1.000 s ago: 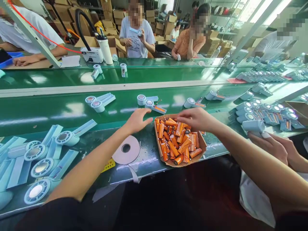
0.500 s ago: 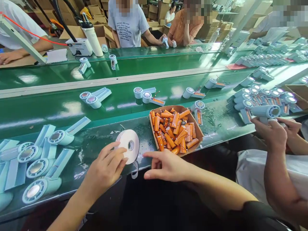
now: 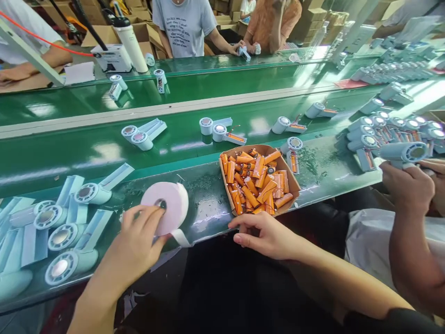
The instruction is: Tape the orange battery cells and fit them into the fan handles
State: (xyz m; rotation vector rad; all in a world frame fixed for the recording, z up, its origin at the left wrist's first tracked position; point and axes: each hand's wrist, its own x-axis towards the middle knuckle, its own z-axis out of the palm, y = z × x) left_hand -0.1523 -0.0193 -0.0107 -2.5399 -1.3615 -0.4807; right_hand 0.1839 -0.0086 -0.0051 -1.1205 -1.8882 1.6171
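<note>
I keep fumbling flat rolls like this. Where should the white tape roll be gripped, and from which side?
Probably by its rim, from the near side. The tape roll stands tilted, face toward the camera, hub hole exposed. The left hand already touches it there; a loose tail hangs below, so avoid the bottom edge.

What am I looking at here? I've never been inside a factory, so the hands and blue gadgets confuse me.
The picture comes from a camera worn on a worker's head, looking down at their own bare hands. The left hand grips a roll of white tape at the edge of the green workbench. The right hand hangs just off that edge, holding nothing that can be seen. Beside it sits a cardboard tray of orange battery cells. Pale blue handheld fan shells lie on the left. The co-worker's hands on the right hold another fan.
</note>
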